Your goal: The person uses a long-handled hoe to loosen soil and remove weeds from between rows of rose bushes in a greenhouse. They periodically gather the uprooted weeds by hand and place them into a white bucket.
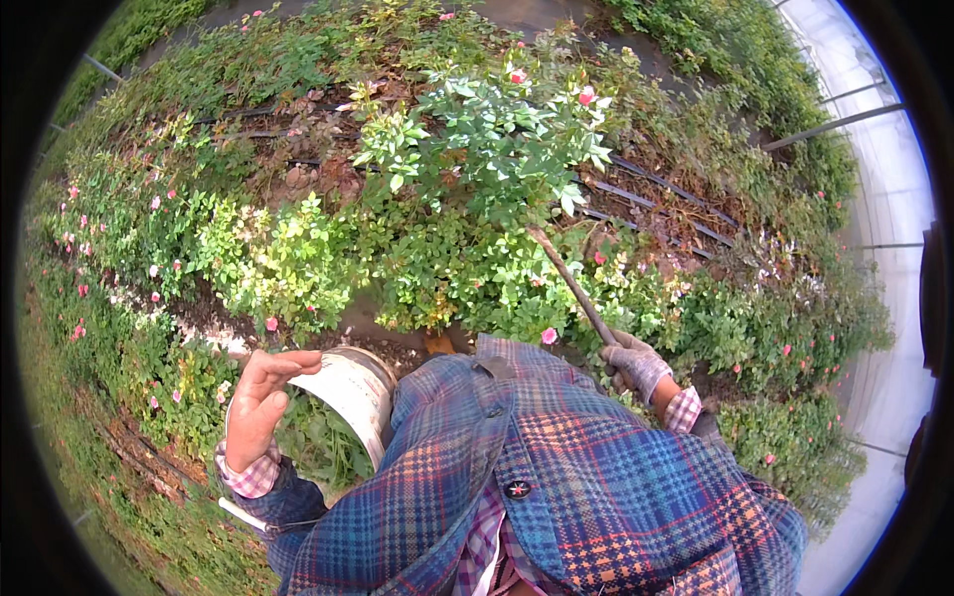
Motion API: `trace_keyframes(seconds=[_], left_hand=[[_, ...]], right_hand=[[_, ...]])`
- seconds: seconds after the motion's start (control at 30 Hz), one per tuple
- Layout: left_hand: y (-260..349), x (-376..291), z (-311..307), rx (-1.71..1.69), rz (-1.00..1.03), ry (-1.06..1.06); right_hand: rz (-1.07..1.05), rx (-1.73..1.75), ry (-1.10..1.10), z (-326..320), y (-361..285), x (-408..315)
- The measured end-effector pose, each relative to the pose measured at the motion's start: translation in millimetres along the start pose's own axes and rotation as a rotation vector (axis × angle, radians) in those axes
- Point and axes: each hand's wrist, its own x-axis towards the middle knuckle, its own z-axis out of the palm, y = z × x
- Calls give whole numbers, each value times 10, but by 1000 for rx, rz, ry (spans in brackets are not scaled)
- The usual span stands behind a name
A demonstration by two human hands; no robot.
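My left hand (257, 406) is bare, raised beside the rim of a white plastic bucket (350, 395), with its fingers stretched out and the thumb apart. Green leafy cuttings (320, 439) lie inside the bucket, which hangs at my left side near the forearm. My right hand (637, 363), in a worn grey glove, is closed around a long brown handle (574, 287). The handle slants up and to the left, and its far end meets the foliage of a rose bush (499, 149) with pink-red blooms. Whether a tool head sits there is hidden.
Rows of rose bushes (283, 253) with pink flowers spread on both sides. Black drip irrigation lines (648, 197) run over the soil between plants. Metal poles (835, 127) and white plastic sheeting (894, 298) stand at the right.
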Motion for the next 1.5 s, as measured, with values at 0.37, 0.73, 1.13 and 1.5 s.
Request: trace_keyframes(seconds=[0.37, 0.73, 1.13, 1.5], left_hand=[[348, -79, 1502, -171, 129, -118], [25, -393, 2154, -172, 16, 138], [-73, -568, 2440, -136, -63, 203], [-50, -556, 1744, -212, -48, 174]], right_hand=[[-246, -315, -169, 608, 4, 1196], [-478, -456, -258, -14, 63, 998], [-486, -1048, -96, -612, 670, 1300], [-241, -605, -452, -82, 111, 335]])
